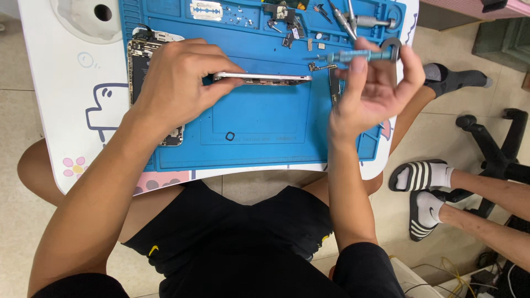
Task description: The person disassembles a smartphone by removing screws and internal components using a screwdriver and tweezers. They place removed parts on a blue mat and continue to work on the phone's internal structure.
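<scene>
The person wears loose black fabric shorts (232, 243) with a small yellow curved mark (153, 250) on one leg and what seems to be another yellow mark (326, 238) near the other hem. Both forearms are bare, with no sleeves, watch or rings showing on the left hand (176, 83) or right hand (375, 91). Both knees are bare too.

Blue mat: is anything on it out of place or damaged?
Nothing looks damaged. On the blue mat, the left hand holds the opened phone body up on its edge. One small black ring lies alone mid-mat, apart from the loose parts along the top edge.
</scene>
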